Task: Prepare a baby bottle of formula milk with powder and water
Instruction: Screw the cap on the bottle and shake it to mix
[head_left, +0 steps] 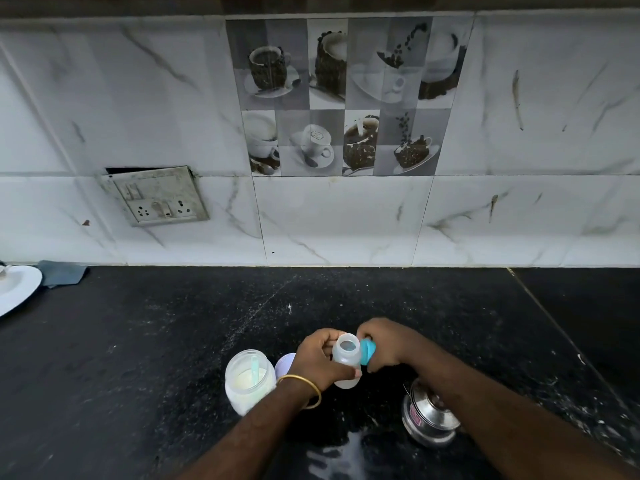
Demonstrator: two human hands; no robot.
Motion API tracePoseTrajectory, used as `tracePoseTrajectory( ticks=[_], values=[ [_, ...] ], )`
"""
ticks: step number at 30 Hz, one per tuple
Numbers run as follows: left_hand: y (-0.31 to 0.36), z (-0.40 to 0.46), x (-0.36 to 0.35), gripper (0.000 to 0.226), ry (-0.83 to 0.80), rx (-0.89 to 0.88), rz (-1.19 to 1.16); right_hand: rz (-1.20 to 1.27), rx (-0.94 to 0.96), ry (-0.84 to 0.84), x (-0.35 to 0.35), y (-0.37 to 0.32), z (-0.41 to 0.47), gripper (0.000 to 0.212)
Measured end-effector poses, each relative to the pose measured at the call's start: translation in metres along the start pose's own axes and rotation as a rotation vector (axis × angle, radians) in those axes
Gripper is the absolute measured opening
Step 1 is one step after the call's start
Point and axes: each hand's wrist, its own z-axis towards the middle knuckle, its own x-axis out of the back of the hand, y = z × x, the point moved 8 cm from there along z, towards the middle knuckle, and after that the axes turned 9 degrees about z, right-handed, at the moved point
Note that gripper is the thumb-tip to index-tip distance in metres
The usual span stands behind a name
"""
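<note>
A white plate (15, 289) is seen at the far left edge of the black counter (138, 341), with a grey-blue cloth (62, 273) just beside it by the wall. Further right and nearer, an open plastic jar (246, 382) is seen. Pale yellow powder is held in it, and a light blue scoop (255, 370) is stuck in the powder. Just right of the jar, a pale purple lid (285, 363) is partly hidden behind the left wrist.

The baby bottle (345, 365) is found near the middle, close to the near edge. It is held upright and its top is open. It is clear, and what is inside cannot be told. The left hand (320, 358) is wrapped around the bottle from the left side, with the thumb pressed on its near wall. A gold bangle (304, 389) is worn on that wrist. The right hand (384, 344) is curled tight around a teal bottle cap (367, 353), which is held touching the right side of the bottle's top.

A small steel pot (429, 417) with a lid is seen to the right, partly covered by the right arm. A switch board (159, 197) is fixed on the marble wall tiles (519, 133) far behind.
</note>
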Motion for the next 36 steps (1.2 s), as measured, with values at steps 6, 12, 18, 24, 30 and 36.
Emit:
tracePoseTrajectory(
  ticks=[6, 12, 18, 24, 30, 36],
  values=[
    [0.003, 0.000, 0.006, 0.058, 0.049, 0.000, -0.070, 0.107, 0.181, 0.078, 0.069, -0.045, -0.044, 0.062],
    [0.011, -0.007, -0.002, 0.059, 0.029, 0.010, -0.146, -0.010, 0.301, 0.045, 0.092, -0.101, -0.077, 0.052],
    [0.017, -0.012, -0.009, 0.060, -0.014, -0.002, -0.193, -0.212, 0.273, -0.041, 0.083, -0.116, -0.083, 0.045],
    [0.017, -0.015, -0.005, 0.056, -0.024, -0.017, -0.176, -0.273, 0.247, -0.116, 0.074, -0.124, -0.084, 0.044],
    [0.015, -0.015, -0.005, 0.056, -0.038, -0.021, -0.187, -0.438, 0.107, -0.051, 0.077, -0.125, -0.081, 0.056],
    [0.012, -0.010, -0.006, 0.057, -0.062, -0.026, -0.185, -0.517, 0.100, -0.057, 0.073, -0.129, -0.086, 0.039]
  ],
)
